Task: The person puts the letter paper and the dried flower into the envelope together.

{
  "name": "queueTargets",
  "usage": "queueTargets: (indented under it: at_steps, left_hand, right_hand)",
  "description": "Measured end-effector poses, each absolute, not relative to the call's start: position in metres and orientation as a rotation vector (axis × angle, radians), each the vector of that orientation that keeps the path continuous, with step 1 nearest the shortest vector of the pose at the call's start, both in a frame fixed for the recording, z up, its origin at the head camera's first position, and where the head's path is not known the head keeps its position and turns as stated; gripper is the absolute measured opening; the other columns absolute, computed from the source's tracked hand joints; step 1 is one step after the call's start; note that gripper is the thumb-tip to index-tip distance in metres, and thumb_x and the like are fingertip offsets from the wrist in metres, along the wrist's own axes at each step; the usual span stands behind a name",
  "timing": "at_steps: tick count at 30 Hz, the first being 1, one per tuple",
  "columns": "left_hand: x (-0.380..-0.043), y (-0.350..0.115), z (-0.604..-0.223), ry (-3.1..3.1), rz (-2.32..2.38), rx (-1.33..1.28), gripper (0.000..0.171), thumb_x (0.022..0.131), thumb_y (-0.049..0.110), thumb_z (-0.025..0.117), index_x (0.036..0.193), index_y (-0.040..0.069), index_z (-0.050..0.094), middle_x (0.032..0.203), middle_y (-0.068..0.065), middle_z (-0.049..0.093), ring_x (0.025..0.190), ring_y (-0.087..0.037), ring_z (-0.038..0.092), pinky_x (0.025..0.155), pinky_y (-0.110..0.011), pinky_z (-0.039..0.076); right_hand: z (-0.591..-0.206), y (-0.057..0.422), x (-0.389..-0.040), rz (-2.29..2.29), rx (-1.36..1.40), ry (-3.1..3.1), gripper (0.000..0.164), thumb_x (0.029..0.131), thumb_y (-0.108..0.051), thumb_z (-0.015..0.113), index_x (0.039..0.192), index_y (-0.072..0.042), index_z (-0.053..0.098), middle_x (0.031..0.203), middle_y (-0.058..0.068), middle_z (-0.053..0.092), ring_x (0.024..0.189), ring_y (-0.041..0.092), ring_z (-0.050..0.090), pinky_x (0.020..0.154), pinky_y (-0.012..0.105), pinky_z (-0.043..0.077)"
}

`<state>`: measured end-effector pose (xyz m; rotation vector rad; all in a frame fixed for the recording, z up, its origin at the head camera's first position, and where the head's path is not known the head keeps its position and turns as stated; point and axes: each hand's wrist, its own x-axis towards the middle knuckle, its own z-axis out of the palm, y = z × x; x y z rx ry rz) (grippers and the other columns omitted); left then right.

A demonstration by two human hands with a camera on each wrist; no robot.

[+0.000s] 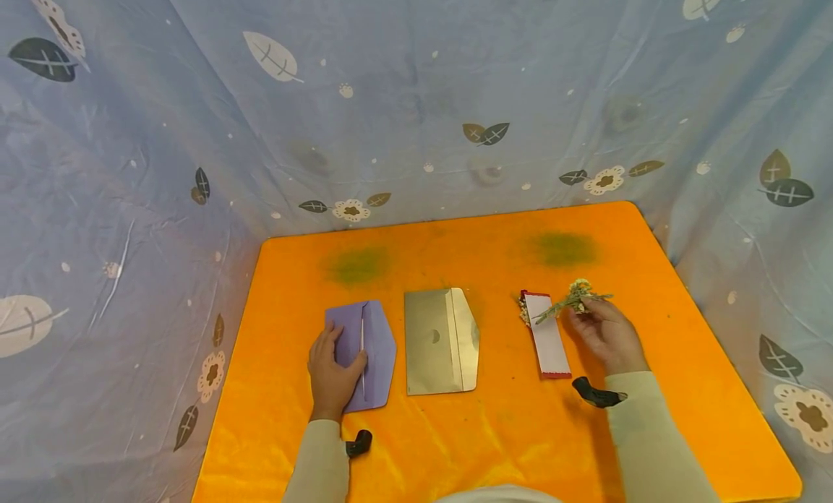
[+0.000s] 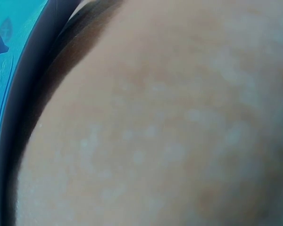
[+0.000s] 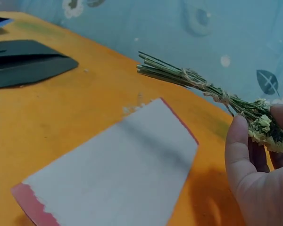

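A pale blue cloth (image 1: 416, 76), printed with leaves and flowers, is hung behind and on both sides of the work. Within it a table (image 1: 507, 445) is seen, covered in orange and marked by two greenish patches near its far edge. Pale sleeves (image 1: 657, 431) are worn on both arms. To the left a purple envelope (image 1: 380, 351) is laid flat, its flap spread to the right. Beside it, near the middle of the table and just apart, a gold envelope (image 1: 429, 362) is placed, with its flap likewise turned out to the right. The left hand (image 1: 333, 373) is rested on the purple envelope, its fingers on the left part and its thumb by the slit; nothing is seen to be pinched there, and the left wrist view is filled mostly by blurred skin. The right hand (image 1: 612, 337) is held just right of a white card (image 1: 552, 344) with red ends, which is laid flat on the table; pale bits are seen at its far left edge. A flower bunch (image 1: 575, 295) is pinched by its yellowish heads between right thumb and fingers, raised above the table, with the stems pointed left over the card. Black wrist pieces (image 1: 595, 393) are worn on both wrists. Around the stems, twine (image 3: 205, 85) is tied.
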<state>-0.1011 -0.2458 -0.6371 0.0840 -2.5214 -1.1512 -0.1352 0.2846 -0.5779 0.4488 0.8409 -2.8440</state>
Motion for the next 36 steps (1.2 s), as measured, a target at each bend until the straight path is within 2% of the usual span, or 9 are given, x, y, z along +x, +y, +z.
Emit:
queueTargets:
  at_steps: [10,19,22,29,36]
  left_hand:
    - [-0.101,-0.246,-0.637,-2.514,-1.153,0.069,0.069,0.086,0.024,0.085,0.146,-0.001,0.064,0.162,-0.021,0.050,0.149,-0.045,0.039,0.121,-0.067,0.022]
    - [-0.102,-0.247,-0.639,-2.501,-1.151,0.054,0.068,0.085,0.024,0.085,0.145,-0.001,0.065,0.162,-0.021,0.051,0.149,-0.045,0.040,0.121,-0.067,0.021]
    - [-0.102,-0.248,-0.640,-2.510,-1.146,0.056,0.069,0.085,0.024,0.086,0.146,0.000,0.064,0.162,-0.020,0.050,0.149,-0.044,0.040,0.121,-0.067,0.021]
    - [-0.102,-0.248,-0.641,-2.531,-1.154,0.070,0.069,0.087,0.025,0.086,0.148,0.002,0.063,0.164,-0.017,0.049,0.151,-0.042,0.038,0.122,-0.065,0.021]
    - [-0.102,-0.248,-0.640,-2.532,-1.158,0.077,0.070,0.086,0.025,0.086,0.148,0.002,0.063,0.164,-0.018,0.049,0.150,-0.042,0.038,0.122,-0.066,0.023]
  right_hand:
    - [-0.573,0.260,-0.139,-2.794,0.407,1.047,0.010,0.113,-0.001,0.054,0.115,-0.002,0.064,0.109,0.009,0.065,0.094,0.022,0.067,0.104,0.037,0.055]
    - [-0.566,0.243,-0.143,-2.654,0.508,1.150,0.011,0.111,-0.012,0.063,0.120,-0.006,0.062,0.117,0.008,0.063,0.101,0.023,0.068,0.102,0.037,0.056]
    - [-0.565,0.237,-0.145,-2.630,0.511,1.137,0.011,0.112,-0.012,0.062,0.120,-0.008,0.058,0.118,0.009,0.064,0.104,0.024,0.069,0.100,0.036,0.057]
    - [-0.569,0.220,-0.148,-2.570,0.497,1.291,0.006,0.112,-0.012,0.061,0.111,-0.010,0.056,0.106,0.006,0.062,0.090,0.018,0.066,0.086,0.029,0.060]
    - [-0.574,0.203,-0.148,-2.568,0.438,1.345,0.005,0.112,-0.007,0.060,0.116,-0.010,0.059,0.110,0.003,0.062,0.094,0.016,0.065,0.095,0.031,0.057]
